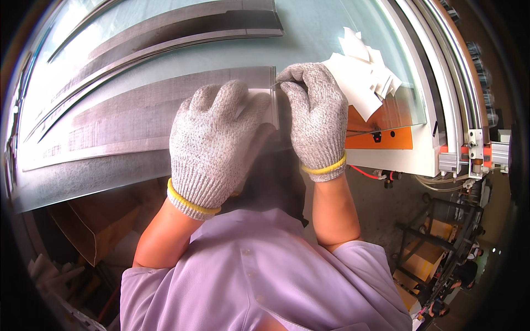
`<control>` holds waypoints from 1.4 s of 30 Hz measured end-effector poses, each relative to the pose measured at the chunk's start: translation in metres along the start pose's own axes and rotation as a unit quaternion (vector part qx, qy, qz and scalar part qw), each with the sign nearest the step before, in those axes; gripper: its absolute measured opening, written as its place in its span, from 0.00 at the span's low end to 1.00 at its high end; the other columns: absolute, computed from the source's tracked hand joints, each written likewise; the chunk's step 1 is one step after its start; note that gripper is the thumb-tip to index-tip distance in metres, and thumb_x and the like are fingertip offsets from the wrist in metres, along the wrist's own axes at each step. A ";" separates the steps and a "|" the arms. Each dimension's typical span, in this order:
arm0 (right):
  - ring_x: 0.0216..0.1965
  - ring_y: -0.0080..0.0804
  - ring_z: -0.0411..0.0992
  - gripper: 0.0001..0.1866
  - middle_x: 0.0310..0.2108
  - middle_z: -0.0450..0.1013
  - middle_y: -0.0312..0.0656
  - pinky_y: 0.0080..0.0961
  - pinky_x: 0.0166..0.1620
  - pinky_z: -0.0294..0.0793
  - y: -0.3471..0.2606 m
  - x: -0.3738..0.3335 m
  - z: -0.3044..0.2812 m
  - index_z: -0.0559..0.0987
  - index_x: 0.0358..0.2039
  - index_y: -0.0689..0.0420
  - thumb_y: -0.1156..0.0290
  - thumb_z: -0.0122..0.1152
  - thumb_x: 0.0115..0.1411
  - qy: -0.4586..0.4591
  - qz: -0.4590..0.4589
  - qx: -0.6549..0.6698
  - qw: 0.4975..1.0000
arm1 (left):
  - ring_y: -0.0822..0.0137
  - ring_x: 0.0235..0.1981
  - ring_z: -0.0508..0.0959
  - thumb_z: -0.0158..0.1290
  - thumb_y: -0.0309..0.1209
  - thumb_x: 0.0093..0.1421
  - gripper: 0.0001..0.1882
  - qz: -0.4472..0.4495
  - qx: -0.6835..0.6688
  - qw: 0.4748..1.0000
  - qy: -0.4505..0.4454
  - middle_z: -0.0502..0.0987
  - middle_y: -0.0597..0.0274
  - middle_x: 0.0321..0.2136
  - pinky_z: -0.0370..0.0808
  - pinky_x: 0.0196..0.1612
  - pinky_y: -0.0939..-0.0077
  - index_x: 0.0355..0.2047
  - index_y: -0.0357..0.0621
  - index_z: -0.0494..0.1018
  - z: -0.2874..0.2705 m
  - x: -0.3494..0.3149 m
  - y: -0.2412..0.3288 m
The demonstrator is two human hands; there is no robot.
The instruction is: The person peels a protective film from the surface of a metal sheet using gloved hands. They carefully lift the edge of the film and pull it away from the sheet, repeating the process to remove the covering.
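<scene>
A long flat grey panel [132, 110] with a pale near border lies on a glass-topped table [309, 33]. My left hand [210, 127], in a grey knit glove with a yellow cuff, lies over the panel's right end, fingers slightly apart and thumb toward the right edge. Just past that edge is my right hand [317, 105], gloved the same way. Its thumb and forefinger are pinched together at the panel's far right corner. A thin sliver shows at those fingertips, too small to name.
Beyond lie more long panels [243, 22]. Crumpled white papers [364, 71] sit right of my right hand, near an orange plate [386, 129]. A metal rail with fittings [475, 149] borders the right side. Below left stands a cardboard box [91, 226]; a black rack [430, 237] holds cartons.
</scene>
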State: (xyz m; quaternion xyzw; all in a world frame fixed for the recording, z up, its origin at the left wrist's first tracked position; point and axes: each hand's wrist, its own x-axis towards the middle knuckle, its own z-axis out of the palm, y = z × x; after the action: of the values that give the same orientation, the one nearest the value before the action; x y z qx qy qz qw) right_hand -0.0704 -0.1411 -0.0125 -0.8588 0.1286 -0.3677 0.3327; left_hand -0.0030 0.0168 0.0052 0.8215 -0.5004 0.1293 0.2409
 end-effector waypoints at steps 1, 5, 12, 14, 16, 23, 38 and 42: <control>0.38 0.47 0.73 0.04 0.32 0.74 0.46 0.39 0.43 0.72 0.000 0.000 0.000 0.78 0.32 0.59 0.81 0.61 0.56 0.000 -0.001 -0.004 1.000 | 0.50 0.43 0.75 0.62 0.36 0.56 0.18 -0.001 -0.002 1.000 -0.003 0.75 0.57 0.45 0.73 0.47 0.56 0.48 0.52 0.80 0.000 0.000 0.000; 0.38 0.48 0.73 0.04 0.32 0.73 0.46 0.39 0.43 0.72 0.000 0.000 0.001 0.78 0.32 0.59 0.81 0.61 0.55 -0.008 -0.009 -0.020 1.000 | 0.50 0.42 0.75 0.62 0.36 0.55 0.18 -0.007 -0.009 1.000 -0.013 0.75 0.57 0.45 0.73 0.47 0.56 0.48 0.52 0.80 -0.002 0.001 0.000; 0.37 0.47 0.75 0.05 0.33 0.74 0.46 0.38 0.42 0.74 -0.004 -0.006 -0.003 0.79 0.34 0.59 0.81 0.61 0.55 -0.009 -0.019 0.016 1.000 | 0.50 0.44 0.75 0.63 0.36 0.54 0.19 -0.007 -0.017 1.000 -0.012 0.75 0.57 0.45 0.73 0.47 0.56 0.48 0.52 0.81 -0.002 0.002 0.000; 0.37 0.47 0.75 0.05 0.33 0.74 0.46 0.37 0.42 0.74 -0.004 -0.005 0.000 0.79 0.34 0.60 0.81 0.61 0.56 0.008 -0.009 -0.008 1.000 | 0.50 0.44 0.75 0.64 0.36 0.54 0.19 -0.005 -0.019 1.000 -0.002 0.75 0.58 0.45 0.73 0.48 0.56 0.48 0.52 0.81 -0.001 0.000 -0.001; 0.37 0.46 0.75 0.05 0.33 0.74 0.46 0.37 0.42 0.74 -0.004 -0.006 0.001 0.79 0.34 0.60 0.81 0.61 0.56 0.013 -0.001 -0.020 1.000 | 0.50 0.44 0.75 0.64 0.36 0.54 0.19 -0.004 -0.020 1.000 0.001 0.75 0.58 0.45 0.73 0.48 0.56 0.48 0.52 0.81 0.000 0.000 -0.001; 0.37 0.46 0.75 0.04 0.32 0.74 0.46 0.36 0.42 0.74 -0.004 -0.005 -0.002 0.79 0.33 0.59 0.81 0.61 0.57 -0.006 -0.021 -0.022 1.000 | 0.50 0.45 0.75 0.64 0.36 0.54 0.19 -0.010 -0.022 1.000 -0.006 0.75 0.57 0.45 0.73 0.48 0.56 0.47 0.52 0.81 -0.001 0.001 0.000; 0.36 0.46 0.75 0.05 0.33 0.75 0.46 0.37 0.42 0.75 -0.004 -0.008 -0.002 0.79 0.34 0.60 0.81 0.61 0.57 -0.003 0.009 0.009 1.000 | 0.49 0.44 0.75 0.64 0.36 0.54 0.19 -0.010 -0.031 0.999 -0.003 0.75 0.56 0.45 0.73 0.48 0.55 0.47 0.51 0.81 -0.001 0.001 0.000; 0.37 0.46 0.76 0.05 0.33 0.75 0.46 0.36 0.42 0.75 -0.004 -0.007 -0.003 0.80 0.34 0.60 0.81 0.62 0.56 -0.008 -0.016 -0.030 0.999 | 0.49 0.44 0.75 0.64 0.35 0.53 0.19 -0.008 -0.032 0.999 0.002 0.75 0.56 0.45 0.73 0.48 0.55 0.47 0.51 0.81 -0.001 0.001 -0.001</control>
State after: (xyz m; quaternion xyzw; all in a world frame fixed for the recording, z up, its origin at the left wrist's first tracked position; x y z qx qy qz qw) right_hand -0.0773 -0.1362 -0.0117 -0.8735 0.1228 -0.3617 0.3016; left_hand -0.0019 0.0166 0.0064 0.8172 -0.4970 0.1126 0.2691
